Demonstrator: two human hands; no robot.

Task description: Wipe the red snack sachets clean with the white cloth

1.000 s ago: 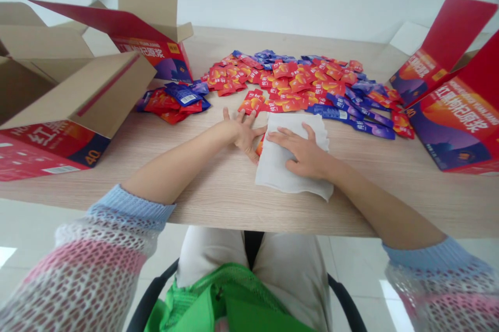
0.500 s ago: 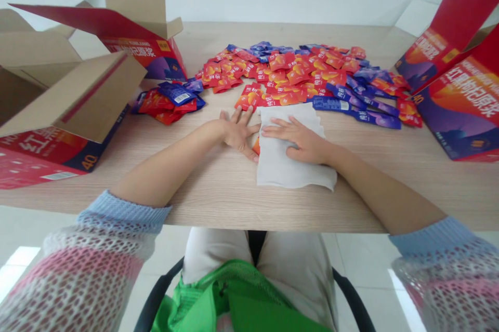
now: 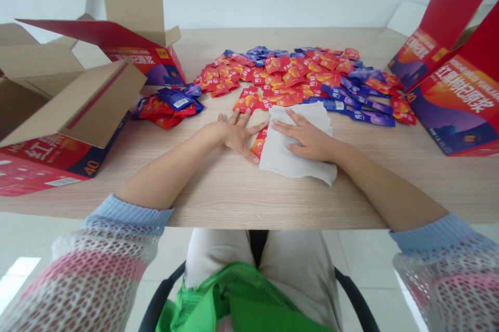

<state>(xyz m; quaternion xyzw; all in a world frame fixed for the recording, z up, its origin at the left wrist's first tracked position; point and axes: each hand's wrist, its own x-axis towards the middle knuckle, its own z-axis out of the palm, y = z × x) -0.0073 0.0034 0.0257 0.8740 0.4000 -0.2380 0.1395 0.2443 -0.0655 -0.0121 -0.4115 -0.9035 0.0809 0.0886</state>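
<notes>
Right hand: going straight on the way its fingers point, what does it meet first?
Probably the left hand, spread just beyond the left edge of the white cloth; relative height is hard to judge.

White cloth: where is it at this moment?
In the head view, the white cloth lies on the table just right of centre, under the right hand, its left edge over a red sachet by the left hand.
</notes>
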